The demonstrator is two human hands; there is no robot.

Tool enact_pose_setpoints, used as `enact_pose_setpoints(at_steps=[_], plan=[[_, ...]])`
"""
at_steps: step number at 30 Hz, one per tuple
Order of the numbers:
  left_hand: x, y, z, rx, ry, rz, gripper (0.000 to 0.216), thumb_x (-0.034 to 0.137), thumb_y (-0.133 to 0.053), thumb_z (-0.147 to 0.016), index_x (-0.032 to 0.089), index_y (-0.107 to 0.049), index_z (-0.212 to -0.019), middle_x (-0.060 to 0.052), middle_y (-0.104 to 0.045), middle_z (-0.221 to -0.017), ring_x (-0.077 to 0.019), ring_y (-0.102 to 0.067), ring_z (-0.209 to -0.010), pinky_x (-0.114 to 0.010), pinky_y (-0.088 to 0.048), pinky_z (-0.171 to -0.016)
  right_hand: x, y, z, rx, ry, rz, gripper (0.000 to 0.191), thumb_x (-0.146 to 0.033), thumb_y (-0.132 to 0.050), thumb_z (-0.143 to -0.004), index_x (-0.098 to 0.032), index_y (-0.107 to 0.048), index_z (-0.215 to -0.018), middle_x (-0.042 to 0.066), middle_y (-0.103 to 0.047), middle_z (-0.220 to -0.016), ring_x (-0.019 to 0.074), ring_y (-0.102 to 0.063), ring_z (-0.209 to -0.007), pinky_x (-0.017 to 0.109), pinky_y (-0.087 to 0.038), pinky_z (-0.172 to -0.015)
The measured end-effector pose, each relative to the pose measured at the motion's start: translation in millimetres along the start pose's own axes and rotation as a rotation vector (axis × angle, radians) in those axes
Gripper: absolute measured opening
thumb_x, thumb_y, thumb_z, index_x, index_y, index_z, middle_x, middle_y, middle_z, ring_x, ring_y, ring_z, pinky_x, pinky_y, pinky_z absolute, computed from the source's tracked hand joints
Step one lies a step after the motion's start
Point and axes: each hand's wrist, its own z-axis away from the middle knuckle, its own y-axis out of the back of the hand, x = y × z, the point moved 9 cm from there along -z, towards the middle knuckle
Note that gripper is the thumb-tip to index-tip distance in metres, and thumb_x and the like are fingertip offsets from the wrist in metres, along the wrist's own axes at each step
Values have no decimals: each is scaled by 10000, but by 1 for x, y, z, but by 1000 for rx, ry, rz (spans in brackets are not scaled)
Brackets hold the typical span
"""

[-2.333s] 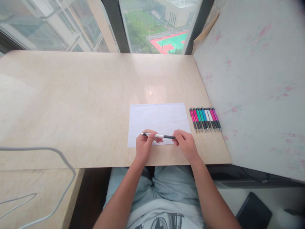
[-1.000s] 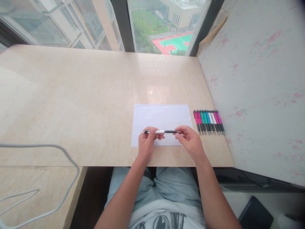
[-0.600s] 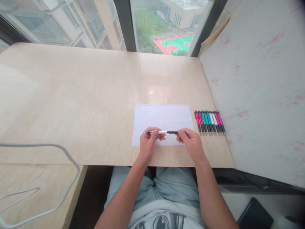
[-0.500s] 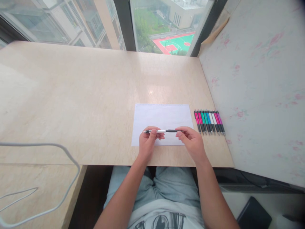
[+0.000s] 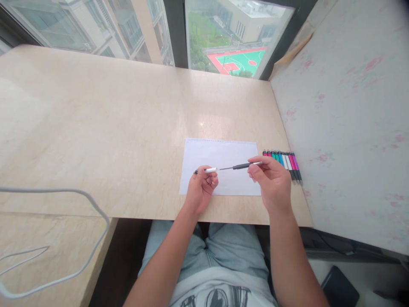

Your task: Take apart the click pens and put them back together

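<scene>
A pen is parted in two above a white sheet of paper (image 5: 223, 149). My left hand (image 5: 201, 187) pinches the white pen barrel (image 5: 211, 170), whose dark clicker end points left. In my right hand (image 5: 271, 179) is the black pen grip (image 5: 241, 166), held by its tip end between thumb and fingers. A thin refill (image 5: 226, 168) sticks out of the grip toward the barrel; its far end is at or close to the barrel's opening, and I cannot tell if it is still inside.
Several pens (image 5: 295, 164) in pink, green, blue, white and purple lie in a row right of the paper, partly behind my right hand. A flowered wall (image 5: 345, 128) borders the table (image 5: 111, 128) on the right. A grey cable (image 5: 70, 190) loops at the left.
The pen has come apart: my right hand has moved right and slightly up with the black grip, baring the refill. My left hand keeps the white barrel. The view has tilted slightly.
</scene>
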Motion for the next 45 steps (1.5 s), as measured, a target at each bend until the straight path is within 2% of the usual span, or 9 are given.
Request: enact_pose_setpoints(at_steps=[7, 17, 21, 23, 27, 32, 34, 39, 45], plan=[[-2, 1, 1, -47, 49, 153, 240, 345, -790, -787, 188, -690, -937, -7, -682, -799, -63, -623, -658, -183, -540, -670, -50, -30, -15, -55, 125, 152, 118, -340, -679, -868, -249, -724, -928, -1, -682, -764, 143, -644, -689, 290, -549, -634], [1, 3, 3, -22, 60, 235, 186, 305, -765, -813, 196, -682, -938, 1, -686, -812, -63, -638, -688, -181, -539, -696, -61, -23, -12, 5, 201, 152, 138, -371, -683, -872, -250, -715, -933, 7, -673, -751, 147, -635, -642, 297, -548, -579], [3, 4, 3, -24, 50, 253, 181, 310, -762, -817, 205, -676, -936, 11, -675, -800, -60, -642, -689, -180, -540, -692, -64, -29, -12, -48, 199, 166, 129, -361, -691, -868, -250, -717, -929, 4, -663, -728, 143, -629, -633, 291, -534, -563], [5, 6, 3, -7, 36, 246, 156, 314, -740, -837, 213, -672, -934, 15, -670, -794, -60, -639, -685, -185, -540, -690, -63, -21, -12, 10, 212, 142, 141, -370, -679, -877, -246, -706, -938, 0, -647, -696, 140, -614, -599, 284, -509, -521], [6, 7, 3, 7, 36, 248, 130, 311, -720, -853, 214, -673, -926, 12, -673, -793, -66, -638, -688, -193, -538, -692, -33, 1, -16, 146, 174, 94, 192, -383, -659, -882, -222, -667, -987, 9, -663, -711, 135, -609, -566, 255, -452, -454], [4, 6, 2, 24, 53, 283, 116, 279, -723, -846, 199, -683, -920, 1, -683, -796, -70, -640, -685, -191, -536, -685, 65, -2, -23, 63, -169, 177, 249, -381, -674, -818, -172, -640, -949, 89, -746, -874, 189, -695, -698, 280, -503, -539], [3, 7, 2, 32, 53, 280, 115, 276, -718, -851, 197, -683, -926, -1, -685, -802, -67, -640, -687, -189, -536, -690, 85, 2, -24, 112, -183, 297, 260, -392, -635, -831, -164, -643, -955, 100, -748, -878, 204, -698, -722, 307, -512, -596], [4, 9, 0, 28, 32, 233, 136, 294, -726, -845, 204, -677, -935, 6, -683, -814, -63, -644, -698, -189, -539, -698, 76, 2, -26, 243, 23, 823, 227, -333, -543, -874, -179, -697, -939, 89, -722, -863, 235, -640, -804, 359, -461, -743], [4, 10, -1, 34, 25, 217, 143, 295, -733, -837, 202, -677, -931, 3, -688, -806, -69, -648, -697, -192, -545, -696, 82, -3, -30, 235, 46, 1037, 206, -320, -543, -889, -190, -697, -930, 112, -698, -941, 281, -545, -960, 362, -392, -762]])
